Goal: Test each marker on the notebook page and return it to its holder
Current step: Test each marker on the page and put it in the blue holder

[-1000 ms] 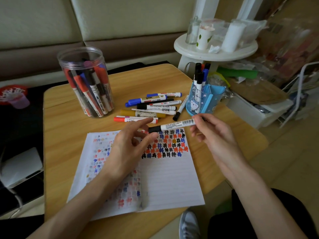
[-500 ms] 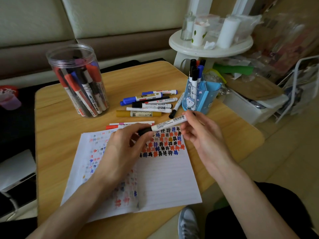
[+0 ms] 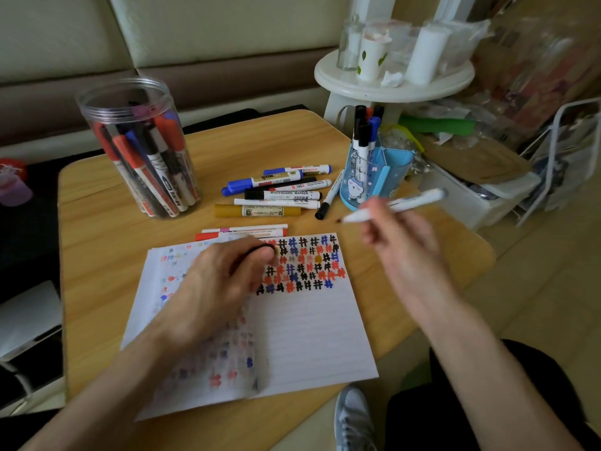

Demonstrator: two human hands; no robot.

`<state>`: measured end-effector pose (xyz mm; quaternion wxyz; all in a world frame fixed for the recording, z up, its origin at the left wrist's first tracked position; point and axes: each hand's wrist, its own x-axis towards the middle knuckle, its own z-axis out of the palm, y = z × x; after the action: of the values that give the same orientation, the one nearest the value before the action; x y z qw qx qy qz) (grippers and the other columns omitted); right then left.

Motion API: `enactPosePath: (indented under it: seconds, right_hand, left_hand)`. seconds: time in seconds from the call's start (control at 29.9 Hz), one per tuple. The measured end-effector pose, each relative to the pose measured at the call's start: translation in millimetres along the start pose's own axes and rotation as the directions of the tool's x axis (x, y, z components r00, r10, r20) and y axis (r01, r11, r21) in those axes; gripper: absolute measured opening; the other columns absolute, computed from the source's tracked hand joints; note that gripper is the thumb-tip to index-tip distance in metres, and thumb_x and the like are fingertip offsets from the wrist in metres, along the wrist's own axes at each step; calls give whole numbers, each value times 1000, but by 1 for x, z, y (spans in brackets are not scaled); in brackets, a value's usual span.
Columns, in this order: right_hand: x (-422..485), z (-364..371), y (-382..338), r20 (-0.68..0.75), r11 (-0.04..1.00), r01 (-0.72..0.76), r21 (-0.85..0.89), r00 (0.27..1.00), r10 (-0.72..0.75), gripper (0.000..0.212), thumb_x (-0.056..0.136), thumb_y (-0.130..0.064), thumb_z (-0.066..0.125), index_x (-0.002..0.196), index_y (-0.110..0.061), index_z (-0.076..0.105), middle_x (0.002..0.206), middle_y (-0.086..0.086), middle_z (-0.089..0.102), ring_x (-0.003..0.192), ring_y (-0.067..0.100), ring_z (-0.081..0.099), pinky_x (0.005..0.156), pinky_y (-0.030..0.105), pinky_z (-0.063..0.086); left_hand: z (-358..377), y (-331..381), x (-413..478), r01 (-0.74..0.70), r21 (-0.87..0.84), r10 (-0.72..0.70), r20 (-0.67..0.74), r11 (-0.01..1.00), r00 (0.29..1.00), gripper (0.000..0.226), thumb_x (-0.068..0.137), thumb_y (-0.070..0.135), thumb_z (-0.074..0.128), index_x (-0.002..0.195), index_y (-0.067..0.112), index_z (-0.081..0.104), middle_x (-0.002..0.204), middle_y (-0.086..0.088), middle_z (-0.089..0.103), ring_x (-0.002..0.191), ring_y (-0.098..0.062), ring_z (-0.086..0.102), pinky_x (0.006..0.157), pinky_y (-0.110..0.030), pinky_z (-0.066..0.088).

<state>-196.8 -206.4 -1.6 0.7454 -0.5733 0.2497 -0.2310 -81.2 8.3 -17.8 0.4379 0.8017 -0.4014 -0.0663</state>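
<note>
My right hand (image 3: 401,242) pinches an uncapped white marker (image 3: 395,206), tip pointing left, above the table's right side; it is blurred. My left hand (image 3: 224,278) rests on the open notebook (image 3: 292,336) and grips the marker's black cap (image 3: 260,250). The page's top right carries rows of black, red and blue hash marks (image 3: 302,265). A blue holder (image 3: 374,177) behind my right hand has several markers standing in it. Several loose markers (image 3: 279,195) lie on the table beyond the notebook.
A clear plastic jar (image 3: 140,148) full of markers stands at the wooden table's (image 3: 97,222) back left. A white round stool (image 3: 393,83) with cups and bottles stands behind the holder. Boxes and clutter fill the floor at right. A shoe (image 3: 354,418) shows below the table edge.
The marker came apart: my right hand drew the body away to the right, and my left hand kept the black cap and dropped onto the page.
</note>
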Motion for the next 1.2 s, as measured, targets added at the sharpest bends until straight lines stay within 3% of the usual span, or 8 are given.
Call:
enactPosePath:
  seconds: [0.07,0.23,0.33,0.43,0.57,0.77,0.94,1.2]
  right_hand:
    - [6,-20,-13,-88,997,64,-40,994,-67,33,86,-40,70,99,-11,73,79,-5,69,78,9,62,77,29,51]
    - [-5,-21,0,36,974,59,-218,998,-52,31,92,-37,69,101,-7,74,81,1,68,76,13,61,72,28,50]
    - [-10,-19,9,82,971,24,-238,997,-5,27,95,-32,70,103,-7,74,83,1,70,76,12,63,69,24,52]
    - [-17,-18,17,73,976,-7,-218,997,23,20,94,-27,74,104,-10,77,84,3,71,77,14,63,69,24,53]
    - [-25,-17,31,-62,982,-24,-188,998,13,17,93,-26,76,96,-10,77,77,0,72,71,8,63,66,21,53]
    - [-25,-8,44,-64,948,107,-301,989,-132,22,101,-24,63,90,-7,69,64,-5,64,60,5,60,57,17,49]
    - [-23,-7,52,-20,889,205,-409,972,-234,17,101,-22,63,94,-7,68,66,-15,69,66,0,66,59,15,50]
    - [-26,-6,52,3,824,243,-512,960,-281,20,96,-36,63,89,-18,65,72,-6,71,70,16,70,59,29,58]
  left_hand:
    - [-10,-8,-6,46,12,-46,-32,999,998,24,98,42,51,85,31,67,72,7,67,69,-12,63,61,-17,46]
    - [-7,-5,-13,78,-46,-79,-20,996,997,30,91,51,54,104,32,73,93,19,73,90,-5,69,77,-25,55]
    - [-4,0,-12,72,-47,-74,-43,996,996,33,88,56,54,110,39,71,100,23,72,96,1,67,80,-21,56]
    - [-1,8,-9,58,-69,-62,-54,996,997,32,87,53,58,114,41,70,103,24,71,95,3,67,80,-16,54]
    - [8,13,-4,117,-102,-125,-74,988,989,28,82,45,72,109,38,71,96,22,72,89,3,69,76,-12,54]
    - [20,7,-1,144,-121,-149,-34,982,988,19,88,23,78,105,32,74,98,20,74,90,4,70,83,-20,58]
    - [23,-1,-1,154,-107,-160,-53,982,986,18,88,28,78,106,31,74,96,16,75,88,1,71,82,-24,59]
    - [29,-3,-4,103,-116,-115,-104,988,988,18,90,32,75,105,39,69,98,21,74,85,-1,70,72,-14,53]
